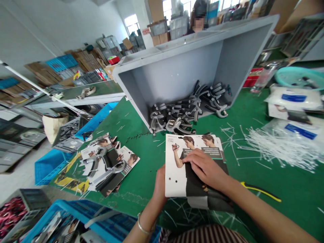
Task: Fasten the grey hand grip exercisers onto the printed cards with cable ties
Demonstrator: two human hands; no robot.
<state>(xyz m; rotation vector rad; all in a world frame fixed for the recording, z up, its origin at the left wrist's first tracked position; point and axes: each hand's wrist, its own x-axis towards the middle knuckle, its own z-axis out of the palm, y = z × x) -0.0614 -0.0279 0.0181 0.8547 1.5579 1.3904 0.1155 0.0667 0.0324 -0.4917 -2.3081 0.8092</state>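
Printed backing cards (pixel 176 184), showing a person using a hand grip and the words "adjustable grip strengthener", lie in a loose stack right in front of me. My left hand (pixel 160 184) holds the stack by its left edge, with the fingers hidden behind the cards. Across the top card my right hand (pixel 207 168) rests, fingers stretched out. Just beyond the cards, grey and black hand grips (pixel 179 126) spill from a tipped grey bin (pixel 174 77). To the left, a hand grip (pixel 111 175) lies on a pile of more cards (pixel 131 158).
White cable ties (pixel 280 146) are heaped at the right, near plastic bags (pixel 295 98) and a turquoise basin (pixel 298 76). A yellow-and-black handled tool (pixel 262 191) lies by my right forearm. Blue crates (pixel 101 219) stand below the table's left edge. Another person (pixel 198 17) is behind the bin.
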